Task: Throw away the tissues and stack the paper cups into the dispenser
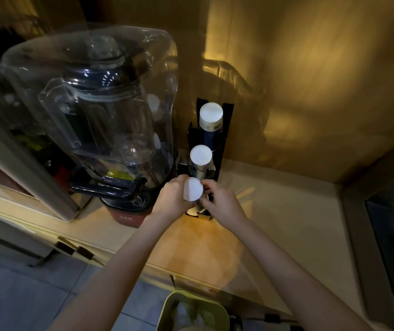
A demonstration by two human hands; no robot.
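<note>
Pale green plastic at the very bottom edge is a bin (pixel 194 311), sitting on the floor right below the counter (pixel 205 249), with something crumpled and pale inside. Could be tissues, too blurry to say.

Moving up, both forearms reach over the wood-look counter and meet at the front slot of the black cup dispenser (pixel 217 149). The left hand (pixel 173 199) is wrapped around an upside-down paper cup (pixel 192 189), white base facing up, fingers closed on its side. The right hand (pixel 220 199) pinches the cup from the other side, so it's a two-handed hold right over the front slot.

Behind that, the middle slot has a cup stack (pixel 200 156) and the back slot a taller stack (pixel 211 113). A blender with a clear cover (pixel 91 111) sits just left of the rack.

What could go sideways: the cup looks a bit tilted, so I'd guess it could catch on the rim of whatever's below and jam or crumple if pushed down hard. The dispenser also looks light and narrow, so an off-centre shove might tip it toward the blender.
</note>
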